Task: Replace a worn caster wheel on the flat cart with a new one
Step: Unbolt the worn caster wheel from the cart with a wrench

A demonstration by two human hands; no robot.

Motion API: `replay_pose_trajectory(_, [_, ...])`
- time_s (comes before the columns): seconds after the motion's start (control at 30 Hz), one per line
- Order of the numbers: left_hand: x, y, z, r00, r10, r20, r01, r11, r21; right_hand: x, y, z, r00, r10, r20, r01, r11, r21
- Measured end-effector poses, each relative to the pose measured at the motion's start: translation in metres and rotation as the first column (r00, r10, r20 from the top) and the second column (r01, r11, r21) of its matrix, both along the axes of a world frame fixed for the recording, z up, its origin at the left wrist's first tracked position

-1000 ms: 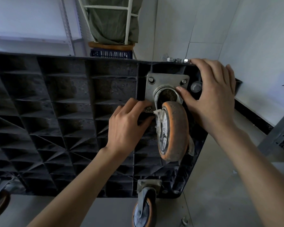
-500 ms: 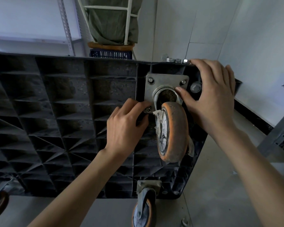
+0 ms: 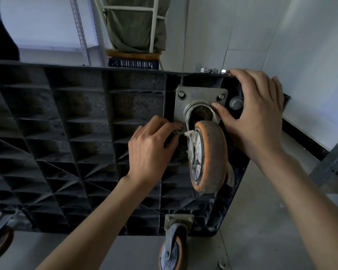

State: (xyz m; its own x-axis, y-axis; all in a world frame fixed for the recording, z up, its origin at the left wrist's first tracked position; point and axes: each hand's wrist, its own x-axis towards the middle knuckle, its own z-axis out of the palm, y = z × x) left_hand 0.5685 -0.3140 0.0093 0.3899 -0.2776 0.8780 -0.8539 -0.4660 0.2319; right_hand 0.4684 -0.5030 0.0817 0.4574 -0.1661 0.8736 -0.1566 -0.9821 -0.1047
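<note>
Here the flat cart (image 3: 66, 133) stands on its edge, its ribbed black underside facing the camera. The worn caster wheel (image 3: 208, 156) sits near the cart's upper right corner, hanging from a metal plate (image 3: 199, 98) fixed against the underside. The left hand (image 3: 150, 151) pinches the bolt (image 3: 178, 130) at the plate's lower left corner between curled fingertips. The right hand (image 3: 256, 115) grips the cart's top corner, thumb pressed on the plate just above the wheel. Three nuts (image 3: 214, 70) lie in a row on the cart's top edge, just beside the right hand's fingers. A second caster (image 3: 173, 248) hangs below the worn wheel.
</note>
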Motion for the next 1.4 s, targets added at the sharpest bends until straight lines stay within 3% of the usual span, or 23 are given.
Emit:
replay_pose_trajectory(0.63, [-0.003, 0.000, 0.003, 0.999, 0.042, -0.004, -0.042, 0.999, -0.006, 0.001, 0.000, 0.001, 1.000, 0.009, 0.010, -0.010, 1.000, 0.016])
replay_pose_trajectory(1.07, [0.000, 0.009, 0.004, 0.998, -0.030, 0.057, 0.032, 0.999, -0.039, 0.001, 0.000, 0.001, 1.000, 0.009, 0.007, -0.010, 1.000, 0.009])
replay_pose_trajectory(1.4, [0.011, 0.022, 0.100, 0.991, -0.126, 0.045, 0.131, 0.985, -0.114, -0.001, 0.002, 0.001, 1.000, -0.013, -0.002, 0.013, 1.000, -0.008])
